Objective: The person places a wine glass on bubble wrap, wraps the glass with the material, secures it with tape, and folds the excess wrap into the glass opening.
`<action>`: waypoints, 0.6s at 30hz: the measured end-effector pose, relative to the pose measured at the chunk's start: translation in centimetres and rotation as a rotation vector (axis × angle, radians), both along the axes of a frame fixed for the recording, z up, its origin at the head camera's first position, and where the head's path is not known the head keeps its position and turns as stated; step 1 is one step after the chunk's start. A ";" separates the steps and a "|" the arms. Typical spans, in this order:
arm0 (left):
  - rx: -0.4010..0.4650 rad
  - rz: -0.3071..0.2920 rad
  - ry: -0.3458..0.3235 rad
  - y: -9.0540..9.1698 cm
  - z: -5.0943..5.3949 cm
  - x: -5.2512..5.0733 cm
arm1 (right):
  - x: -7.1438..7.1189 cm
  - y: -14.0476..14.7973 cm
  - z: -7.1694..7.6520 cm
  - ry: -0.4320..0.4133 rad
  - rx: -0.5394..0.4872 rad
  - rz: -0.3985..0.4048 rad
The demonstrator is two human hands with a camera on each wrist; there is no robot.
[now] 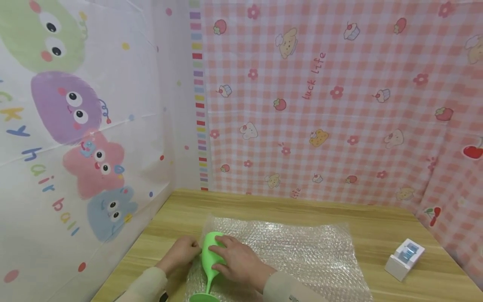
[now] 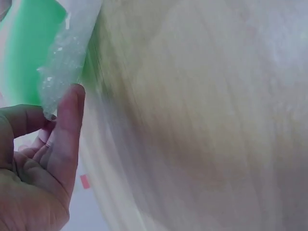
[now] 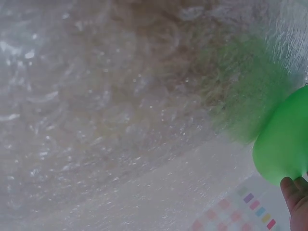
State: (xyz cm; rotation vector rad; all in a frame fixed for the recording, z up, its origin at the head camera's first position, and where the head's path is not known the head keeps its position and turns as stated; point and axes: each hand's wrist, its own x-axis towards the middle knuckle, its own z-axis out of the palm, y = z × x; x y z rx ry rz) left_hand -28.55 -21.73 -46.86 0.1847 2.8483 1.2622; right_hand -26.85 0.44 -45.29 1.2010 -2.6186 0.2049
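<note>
A green goblet (image 1: 213,254) lies on its side on a sheet of bubble wrap (image 1: 298,247), near the sheet's left edge, with its foot (image 1: 203,297) toward the person. My right hand (image 1: 241,260) holds the goblet's bowl, fingers laid across it and thumb lower down by the stem. In the right wrist view only those fingertips (image 3: 288,190) show, against the green bowl (image 3: 284,139). Left of the goblet, my left hand (image 1: 183,251) pinches the edge of the wrap; the left wrist view shows the lifted edge (image 2: 67,62) between thumb and fingers.
A small white device (image 1: 405,258) with a blue, clear part, perhaps a tape dispenser, stands on the wooden table (image 1: 271,204) at the right. Printed cloths (image 1: 320,109) hang behind and at the sides. A small dark object (image 1: 164,297) shows partly beside the left sleeve.
</note>
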 end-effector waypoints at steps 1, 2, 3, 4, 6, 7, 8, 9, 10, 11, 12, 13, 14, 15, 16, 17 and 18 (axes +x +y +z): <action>0.017 0.000 -0.006 0.0 -0.1 -0.1 | 0.0 0.0 0.0 -0.003 -0.003 -0.002; 0.031 0.000 -0.006 0.0 -0.1 -0.1 | 0.1 0.1 0.0 -0.001 -0.006 -0.002; 0.051 -0.001 -0.011 0.0 -0.2 -0.1 | 0.1 0.1 0.0 -0.002 -0.010 -0.003; 0.066 -0.003 -0.018 0.0 -0.1 0.0 | 0.1 0.2 0.0 0.000 -0.012 -0.005; 0.109 -0.016 -0.032 -0.2 -0.1 0.0 | 0.1 0.3 0.0 -0.002 -0.020 -0.006; 0.131 -0.025 -0.041 -0.2 0.0 0.1 | 0.1 0.3 -0.1 -0.004 -0.024 -0.008; 0.156 -0.034 -0.055 -0.3 0.0 0.1 | 0.0 0.3 -0.2 -0.002 -0.028 -0.007; 0.186 -0.043 -0.074 -0.4 0.1 0.1 | 0.0 0.4 -0.2 -0.005 -0.031 -0.008; 0.205 -0.056 -0.081 -0.5 0.2 0.2 | 0.0 0.4 -0.2 -0.008 -0.034 -0.008; 0.224 -0.073 -0.088 -0.6 0.2 0.3 | 0.0 0.5 -0.3 -0.012 -0.037 -0.008; 0.240 -0.093 -0.095 -0.8 0.2 0.3 | 0.0 0.5 -0.3 -0.016 -0.040 -0.009; 0.252 -0.115 -0.098 -0.9 0.2 0.4 | 0.0 0.6 -0.3 -0.019 -0.046 -0.009; 0.252 -0.138 -0.094 -1.0 0.3 0.5 | 0.0 0.7 -0.4 -0.021 -0.053 -0.009; 0.249 -0.163 -0.087 -1.1 0.2 0.6 | 0.0 0.8 -0.4 -0.023 -0.058 -0.011; 0.241 -0.186 -0.077 -1.3 0.2 0.7 | -0.1 0.8 -0.5 -0.023 -0.065 -0.012; 0.238 -0.204 -0.073 -1.4 0.2 0.8 | -0.1 0.9 -0.5 -0.022 -0.071 -0.012; 0.238 -0.218 -0.067 -1.4 0.1 0.9 | -0.1 1.0 -0.6 -0.023 -0.079 -0.011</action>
